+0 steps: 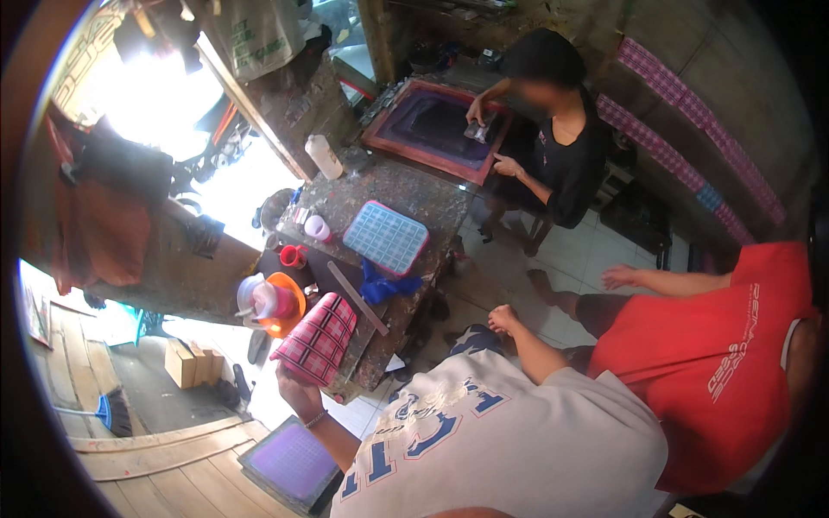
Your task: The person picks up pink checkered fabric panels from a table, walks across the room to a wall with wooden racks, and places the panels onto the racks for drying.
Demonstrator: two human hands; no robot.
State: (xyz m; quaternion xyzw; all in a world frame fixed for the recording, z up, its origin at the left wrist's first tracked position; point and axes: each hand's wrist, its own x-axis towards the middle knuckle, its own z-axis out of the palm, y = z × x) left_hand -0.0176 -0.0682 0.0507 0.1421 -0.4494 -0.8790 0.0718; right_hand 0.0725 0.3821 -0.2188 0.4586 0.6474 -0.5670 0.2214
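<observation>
My left hand (300, 393) is closed on the near edge of a pink, black and white plaid panel (321, 338), which lies tilted over the table's near corner. Its fingers are partly hidden by the panel. My right hand (503, 318) hovers off the table's right side, fingers curled in, with nothing visible in it. A long grey flat strip (357, 298) lies just beyond the plaid panel. Beside that strip is a crumpled blue cloth (386, 283). Farther back rests a light-blue checked panel with a pink rim (386, 236).
Left of the panel stand an orange bowl with pink contents (285, 304), a red mug (293, 256) and a pink cup (317, 228). A bottle (323, 157) stands farther back. A co-worker in black works over a framed screen (432, 129). Another person in red (699, 345) is at right.
</observation>
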